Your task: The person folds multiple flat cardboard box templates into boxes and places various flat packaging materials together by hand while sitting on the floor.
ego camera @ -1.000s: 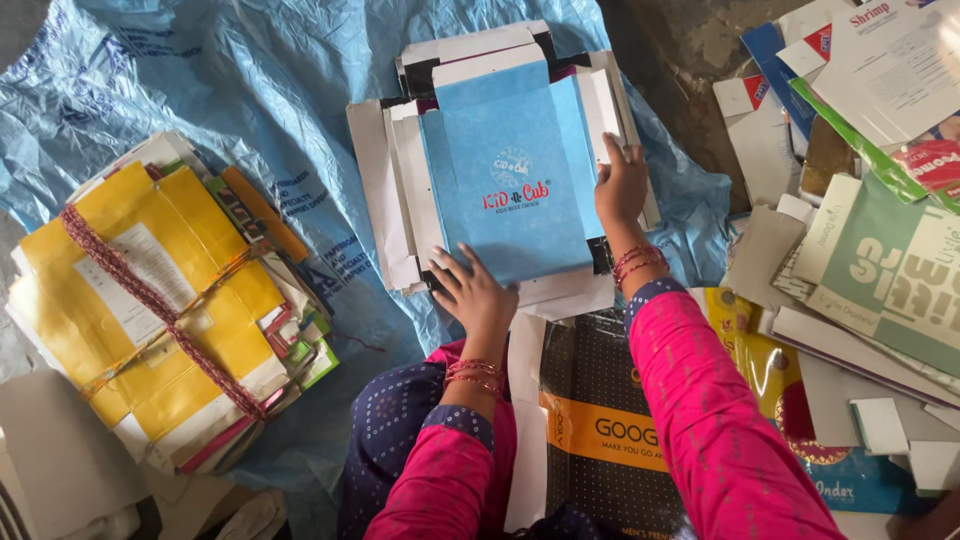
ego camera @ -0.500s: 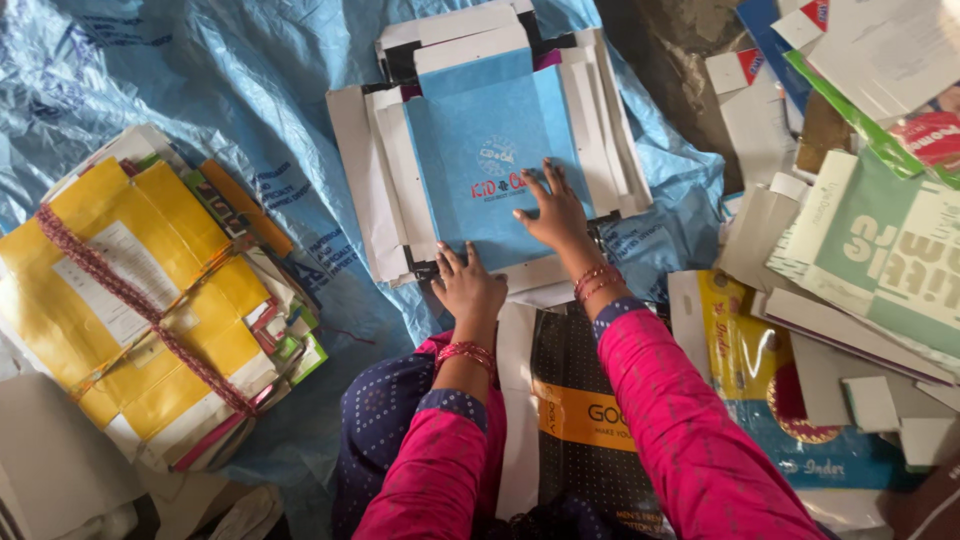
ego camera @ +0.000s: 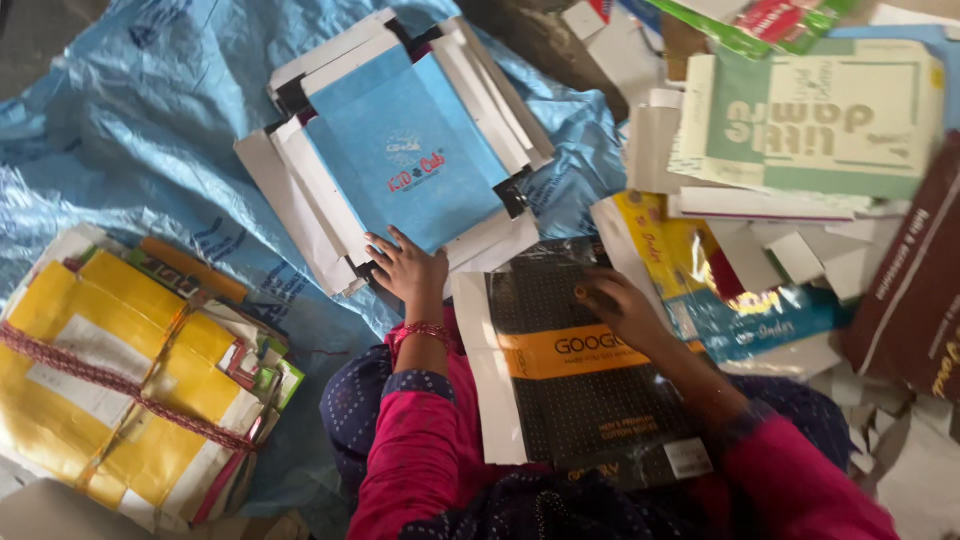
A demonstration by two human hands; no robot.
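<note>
The left hand (ego camera: 408, 268) presses flat on the near edge of a blue flattened carton (ego camera: 405, 150) topping a stack on a blue tarp (ego camera: 130, 130), while the right hand (ego camera: 618, 308) rests on a black packet (ego camera: 570, 400), beside a tied yellow bundle (ego camera: 120, 380).

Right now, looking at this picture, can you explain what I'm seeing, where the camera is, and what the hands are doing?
There is no machine here. The picture comes from a camera worn on a person's head, looking down at their own two bare hands and lap; the pink sleeves are theirs. The person sits on a blue plastic sheet. The left hand rests flat on the near edge of a stack of flattened cartons with a light blue one on top. The right hand lies on a black flattened carton with an orange band in the lap, touching its top edge; whether it grips it is hard to tell. To the left lies a yellow bundle of cartons tied with red string. To the right, a loose pile of mixed flattened cartons spreads out, green, white, yellow and maroon.
</note>
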